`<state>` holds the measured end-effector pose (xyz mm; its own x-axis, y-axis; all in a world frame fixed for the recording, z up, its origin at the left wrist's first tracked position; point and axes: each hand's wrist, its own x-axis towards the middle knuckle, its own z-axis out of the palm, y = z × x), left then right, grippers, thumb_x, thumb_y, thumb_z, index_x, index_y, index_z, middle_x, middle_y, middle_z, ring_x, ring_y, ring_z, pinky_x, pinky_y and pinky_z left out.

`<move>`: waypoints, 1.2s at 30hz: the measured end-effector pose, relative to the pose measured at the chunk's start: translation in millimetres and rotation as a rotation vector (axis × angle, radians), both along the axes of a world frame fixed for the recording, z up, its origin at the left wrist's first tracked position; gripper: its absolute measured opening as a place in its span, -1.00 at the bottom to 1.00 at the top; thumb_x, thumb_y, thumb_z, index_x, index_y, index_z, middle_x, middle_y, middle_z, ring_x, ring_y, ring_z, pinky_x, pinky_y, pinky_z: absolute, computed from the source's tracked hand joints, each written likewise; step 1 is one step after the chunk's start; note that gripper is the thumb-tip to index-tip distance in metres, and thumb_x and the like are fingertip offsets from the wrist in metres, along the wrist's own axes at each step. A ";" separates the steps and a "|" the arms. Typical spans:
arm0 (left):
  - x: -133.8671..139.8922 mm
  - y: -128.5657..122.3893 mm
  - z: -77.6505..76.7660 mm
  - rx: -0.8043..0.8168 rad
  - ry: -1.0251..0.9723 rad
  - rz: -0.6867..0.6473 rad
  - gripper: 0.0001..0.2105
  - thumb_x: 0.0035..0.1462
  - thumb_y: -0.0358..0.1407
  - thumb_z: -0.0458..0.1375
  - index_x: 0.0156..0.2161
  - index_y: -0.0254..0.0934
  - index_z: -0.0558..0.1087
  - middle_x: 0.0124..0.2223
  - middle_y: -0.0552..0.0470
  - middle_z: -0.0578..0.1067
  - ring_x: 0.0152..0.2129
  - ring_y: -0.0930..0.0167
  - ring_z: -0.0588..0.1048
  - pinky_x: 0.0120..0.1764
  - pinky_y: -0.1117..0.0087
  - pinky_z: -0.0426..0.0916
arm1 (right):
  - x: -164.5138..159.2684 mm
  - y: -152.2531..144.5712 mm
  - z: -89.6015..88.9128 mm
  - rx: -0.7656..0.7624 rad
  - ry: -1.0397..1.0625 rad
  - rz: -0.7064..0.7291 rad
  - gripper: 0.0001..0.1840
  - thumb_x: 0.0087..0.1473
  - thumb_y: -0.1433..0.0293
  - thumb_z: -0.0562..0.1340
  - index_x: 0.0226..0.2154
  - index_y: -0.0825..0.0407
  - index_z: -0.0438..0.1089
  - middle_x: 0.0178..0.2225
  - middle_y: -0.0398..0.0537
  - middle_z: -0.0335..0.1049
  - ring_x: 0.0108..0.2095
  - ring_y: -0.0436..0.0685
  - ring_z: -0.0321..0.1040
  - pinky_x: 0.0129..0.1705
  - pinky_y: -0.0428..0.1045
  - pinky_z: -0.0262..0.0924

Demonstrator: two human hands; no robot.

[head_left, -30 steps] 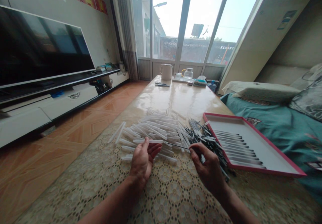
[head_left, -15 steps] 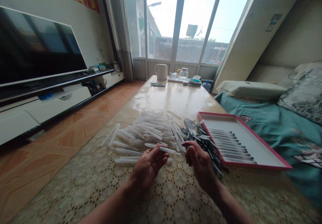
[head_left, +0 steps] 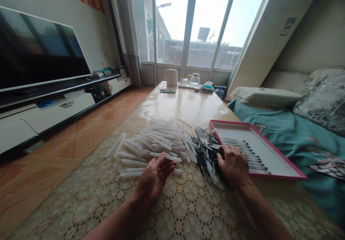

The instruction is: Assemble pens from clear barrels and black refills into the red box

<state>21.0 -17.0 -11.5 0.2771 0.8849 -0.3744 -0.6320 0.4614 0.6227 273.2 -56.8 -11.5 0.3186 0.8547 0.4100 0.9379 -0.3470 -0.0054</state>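
Observation:
My left hand [head_left: 156,173] pinches a translucent white pen barrel [head_left: 169,157] between thumb and fingers, held nearly level above the table. Behind it spreads a heap of similar pen barrels [head_left: 153,135]. My right hand [head_left: 234,162] is over the right edge of a pile of dark, thin pen refills [head_left: 205,157], beside the box's near-left rim. Its fingers are curled with the thumb tucked in; what they grip, if anything, is hidden. Inside the shallow pink-rimmed box [head_left: 280,166] several pens with dark ends [head_left: 256,157] lie side by side, partly covered by my right hand.
The table [head_left: 180,211] has a patterned, glossy cover. At its far end stand a beige pitcher [head_left: 171,77], a glass jug [head_left: 194,78] and a tissue pack [head_left: 207,86]. A sofa with a teal cover [head_left: 272,125] runs along the right; a television cabinet [head_left: 61,110] is on the left.
My right hand has moved right, away from the left hand, to the refill pile by the box. The left hand keeps its pen barrel. The view has shifted slightly.

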 end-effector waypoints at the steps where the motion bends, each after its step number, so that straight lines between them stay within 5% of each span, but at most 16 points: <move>1: 0.4 -0.7 0.5 0.002 0.006 -0.004 -0.90 0.16 -0.46 0.06 -0.38 -0.37 0.37 -0.48 -0.04 0.56 -0.53 0.43 0.57 -0.47 0.52 0.47 | -0.4 0.7 0.3 -0.004 -0.010 0.004 -0.86 0.03 0.39 0.21 -0.29 0.06 0.40 -0.30 0.04 0.39 -0.20 0.23 0.26 -0.24 0.02 0.00; 17: 1.9 -3.0 2.7 0.053 0.072 0.004 -0.92 0.15 -0.49 0.06 -0.37 -0.35 0.36 -0.51 -0.02 0.55 -0.56 0.43 0.56 -0.47 0.49 0.46 | 2.4 6.9 -3.8 0.024 -0.019 0.162 -0.81 0.06 0.52 0.12 -0.35 0.03 0.44 -0.30 0.05 0.38 -0.21 0.22 0.25 -0.21 0.04 0.03; 22: 2.3 -4.3 0.4 0.102 0.084 0.012 -0.96 0.10 -0.49 0.12 -0.34 -0.35 0.38 -0.48 -0.03 0.57 -0.54 0.41 0.57 -0.44 0.47 0.47 | -19.2 4.9 -1.0 0.191 0.517 0.376 -0.84 0.09 0.45 0.10 -0.28 0.07 0.37 -0.34 0.00 0.40 -0.32 0.15 0.33 -0.25 0.01 0.16; 26: 2.5 -4.0 -1.0 0.108 0.095 0.023 -0.96 0.06 -0.49 0.16 -0.35 -0.36 0.40 -0.48 -0.04 0.58 -0.53 0.40 0.57 -0.42 0.46 0.48 | -60.4 -3.3 3.7 0.099 1.110 0.634 -0.84 0.10 0.34 0.13 -0.28 0.06 0.34 -0.44 -0.09 0.40 -0.44 0.06 0.35 -0.38 -0.08 0.23; 36: 0.7 -3.8 -4.5 0.130 0.086 0.013 -0.98 0.04 -0.46 0.20 -0.37 -0.37 0.45 -0.44 -0.02 0.58 -0.49 0.39 0.57 -0.36 0.42 0.49 | -88.0 -6.9 -1.7 0.147 1.171 0.675 -0.90 0.05 0.37 0.20 -0.35 0.07 0.37 -0.43 -0.10 0.40 -0.41 0.03 0.34 -0.36 -0.10 0.24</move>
